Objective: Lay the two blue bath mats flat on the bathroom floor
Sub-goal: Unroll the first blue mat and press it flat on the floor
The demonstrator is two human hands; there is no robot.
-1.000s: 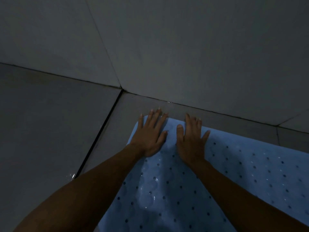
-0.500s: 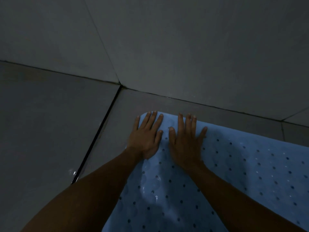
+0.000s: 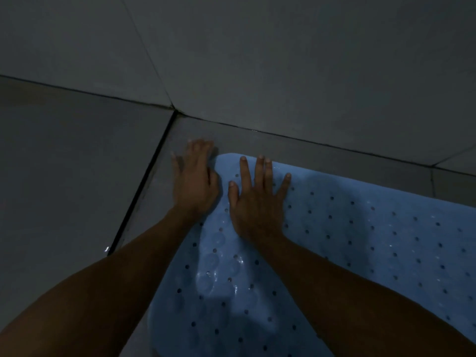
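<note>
In dim corner of tiled floor, below wall: blue mat, lying flat, perforated with small holes, wet sheen and round suction bumps near centre. Only one mat in view.

Right hand: palm down on mat, near its far rounded corner. Fingers extended and spread, thumb splayed toward left hand, little finger angled outward. Fingertips just short of mat's far edge. Gripping nothing; pressing flat.

Left hand: blurred. Palm down, straddling mat's left edge; fingers lying on bare tile beyond mat corner, close together as far as visible, little finger slightly apart. Thumb side touching or overlapping mat edge; exact contact not resolvable through blur. Holding nothing.

Hands just beside each other, thumbs nearly meeting. Dark grout line left of left-hand fingers, running toward the wall corner beyond the fingertips. Narrow strip of tile between right fingertips and wall base. Mat extends away to the right of right-hand fingers and back under both forearms.
</note>
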